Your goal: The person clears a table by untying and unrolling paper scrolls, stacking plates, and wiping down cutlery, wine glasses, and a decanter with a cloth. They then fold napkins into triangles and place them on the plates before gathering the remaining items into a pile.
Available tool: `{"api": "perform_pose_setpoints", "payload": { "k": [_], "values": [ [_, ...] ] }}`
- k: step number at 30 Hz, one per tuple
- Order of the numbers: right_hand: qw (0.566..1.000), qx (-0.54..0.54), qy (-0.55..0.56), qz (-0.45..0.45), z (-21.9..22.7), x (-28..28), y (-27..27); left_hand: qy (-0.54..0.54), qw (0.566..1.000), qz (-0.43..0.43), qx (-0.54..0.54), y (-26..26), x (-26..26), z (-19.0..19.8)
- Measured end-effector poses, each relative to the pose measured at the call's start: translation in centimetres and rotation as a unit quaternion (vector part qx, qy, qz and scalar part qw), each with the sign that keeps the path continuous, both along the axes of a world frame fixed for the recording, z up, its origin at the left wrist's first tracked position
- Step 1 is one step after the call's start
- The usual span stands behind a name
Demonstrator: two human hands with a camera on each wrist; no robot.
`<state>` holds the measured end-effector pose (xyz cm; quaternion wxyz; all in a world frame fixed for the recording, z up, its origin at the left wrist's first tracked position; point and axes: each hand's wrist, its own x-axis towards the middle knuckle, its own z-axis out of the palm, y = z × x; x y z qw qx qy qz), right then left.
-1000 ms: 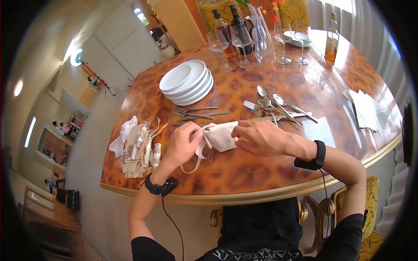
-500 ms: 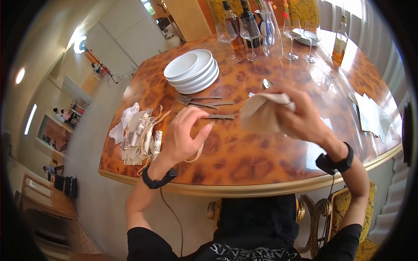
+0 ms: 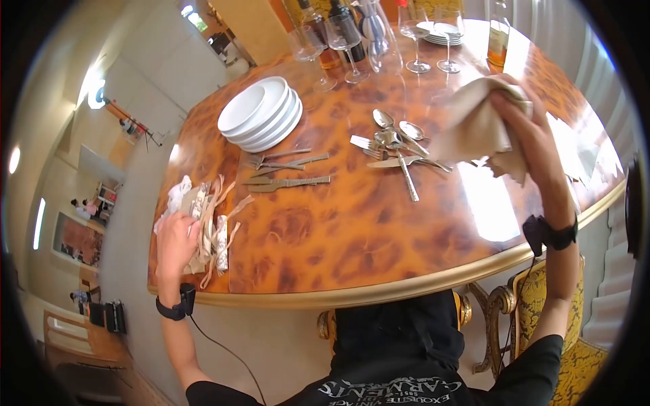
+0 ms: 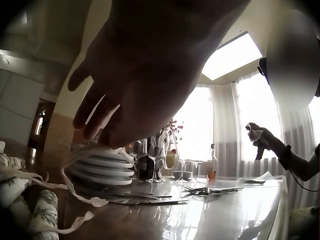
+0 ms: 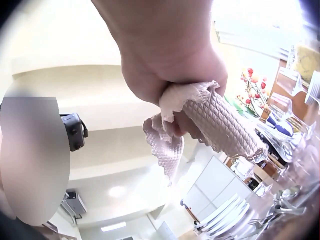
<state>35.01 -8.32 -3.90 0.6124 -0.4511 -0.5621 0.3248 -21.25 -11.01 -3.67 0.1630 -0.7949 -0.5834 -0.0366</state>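
At the table's right side my right hand (image 3: 538,139) is raised, gripping a beige cloth (image 3: 477,125) that hangs down in loose folds. The right wrist view shows the quilted cloth (image 5: 222,122) with scalloped edges, bunched in the hand (image 5: 170,55). On the left, my left hand (image 3: 177,247) is over a pile of patterned rolls (image 3: 222,243) and pale strips (image 3: 218,196). Its fingers are extended and spread in the left wrist view, with a pale strip (image 4: 75,187) curving just below the hand (image 4: 145,70); whether they touch cannot be seen.
Stacked white plates (image 3: 271,125) stand at the back left. Dark knives (image 3: 291,182) and forks lie before them; spoons (image 3: 383,119), forks and a knife overlap at centre. Wine glasses (image 3: 344,37) and bottles line the back. Pale papers (image 3: 565,145) lie at the right.
My right hand has lifted the cloth from the table's middle and carried it right. My left hand has moved from the middle to the pile on the left. The head view has shifted.
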Motion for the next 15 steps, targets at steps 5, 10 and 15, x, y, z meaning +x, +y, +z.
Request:
{"api": "perform_pose_setpoints", "payload": {
  "k": [5, 10, 15],
  "values": [
    [0.983, -0.092, -0.025, 0.157, -1.6, -3.9, 1.8, -0.098, 0.993, -0.056, 0.044, 0.9, 5.4, 0.8],
    [0.949, -0.103, -0.041, 0.296, -3.9, -8.5, 4.0, -0.497, 0.821, -0.209, -0.186, 2.7, 17.8, -2.3],
    [0.941, -0.104, -0.102, 0.305, -3.3, -8.3, 3.2, -0.535, 0.773, -0.275, -0.201, 7.4, 25.2, -3.2]
  ]
}}
